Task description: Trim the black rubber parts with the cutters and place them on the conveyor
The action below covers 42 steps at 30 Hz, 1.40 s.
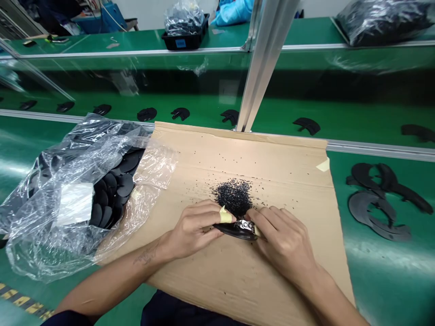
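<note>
My left hand [200,224], with yellow tape round a finger, grips a thin black disc-like part [236,232] by its left side. In my right hand [283,237] is a small metal cutting tool, seemingly nippers [245,225], its jaws against the part's upper edge. The fingers cover most of the tool's handles. Just beyond both hands lies a heap of tiny black scraps [234,195], with loose bits scattered round it on a cardboard sheet [190,276].
On the left, an open clear plastic bag [50,244] holds many black discs [125,183]. Several curved black parts [374,206] lie at the right. Behind a metal post [265,63], more parts [180,113] line a green belt. A black tray [186,41] stands on the shelf.
</note>
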Tool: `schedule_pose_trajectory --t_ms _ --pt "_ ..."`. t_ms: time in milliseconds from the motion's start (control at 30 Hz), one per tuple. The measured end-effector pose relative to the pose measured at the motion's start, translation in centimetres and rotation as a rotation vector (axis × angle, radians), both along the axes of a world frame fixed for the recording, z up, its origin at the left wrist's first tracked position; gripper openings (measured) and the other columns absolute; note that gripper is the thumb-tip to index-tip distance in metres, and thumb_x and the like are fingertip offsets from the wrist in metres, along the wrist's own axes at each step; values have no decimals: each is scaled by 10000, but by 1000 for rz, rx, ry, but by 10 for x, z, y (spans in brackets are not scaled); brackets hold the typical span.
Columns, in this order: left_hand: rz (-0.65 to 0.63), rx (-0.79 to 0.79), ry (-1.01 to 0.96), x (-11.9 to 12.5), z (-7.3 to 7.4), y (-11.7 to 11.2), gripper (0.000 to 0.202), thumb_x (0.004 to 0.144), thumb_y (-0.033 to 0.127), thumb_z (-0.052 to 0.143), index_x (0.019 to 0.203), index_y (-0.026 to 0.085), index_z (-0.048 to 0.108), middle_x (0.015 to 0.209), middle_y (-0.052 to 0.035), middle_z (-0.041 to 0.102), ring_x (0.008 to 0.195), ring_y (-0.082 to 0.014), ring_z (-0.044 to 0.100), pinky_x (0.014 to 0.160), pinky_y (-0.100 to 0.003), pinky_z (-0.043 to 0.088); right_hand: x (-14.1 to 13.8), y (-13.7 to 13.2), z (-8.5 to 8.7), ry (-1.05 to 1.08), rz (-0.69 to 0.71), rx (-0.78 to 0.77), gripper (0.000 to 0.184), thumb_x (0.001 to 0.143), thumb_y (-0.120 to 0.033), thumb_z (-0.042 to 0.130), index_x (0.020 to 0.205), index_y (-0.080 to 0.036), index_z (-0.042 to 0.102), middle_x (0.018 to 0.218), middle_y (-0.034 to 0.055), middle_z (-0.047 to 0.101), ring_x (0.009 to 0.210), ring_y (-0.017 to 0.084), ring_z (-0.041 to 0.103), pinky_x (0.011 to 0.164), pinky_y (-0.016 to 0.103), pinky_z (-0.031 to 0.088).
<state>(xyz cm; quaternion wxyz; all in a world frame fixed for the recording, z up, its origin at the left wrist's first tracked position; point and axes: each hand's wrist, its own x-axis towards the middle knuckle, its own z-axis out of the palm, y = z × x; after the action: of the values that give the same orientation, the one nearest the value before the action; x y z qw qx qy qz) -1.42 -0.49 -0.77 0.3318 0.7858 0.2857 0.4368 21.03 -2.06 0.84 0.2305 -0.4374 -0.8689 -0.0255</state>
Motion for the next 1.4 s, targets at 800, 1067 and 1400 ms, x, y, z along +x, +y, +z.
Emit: schedule_pose_trajectory --t_ms 800,1067,1400 --pt "-14 92 191 3 -1 -1 358 884 104 566 1218 202 646 988 -95 654 857 -190 618 721 -312 539 6 4 -2 -22 -45 69 291 880 -22 456 1028 -144 675 830 85 683 720 207 560 627 334 386" --pt "82 -205 39 1 7 14 382 1013 460 468 799 158 564 742 -39 550 688 -152 543 613 -259 472 21 16 -17 8 -67 234 310 881 -73 419 1060 -180 648 828 80 687 727 220 596 642 335 430" --pt "374 -17 470 -34 47 167 299 1035 347 422 1020 162 656 1080 -89 692 1057 -224 651 961 -357 527 13 11 -16 54 -86 235 345 851 -39 417 1037 -214 648 839 68 716 735 215 648 657 331 475"
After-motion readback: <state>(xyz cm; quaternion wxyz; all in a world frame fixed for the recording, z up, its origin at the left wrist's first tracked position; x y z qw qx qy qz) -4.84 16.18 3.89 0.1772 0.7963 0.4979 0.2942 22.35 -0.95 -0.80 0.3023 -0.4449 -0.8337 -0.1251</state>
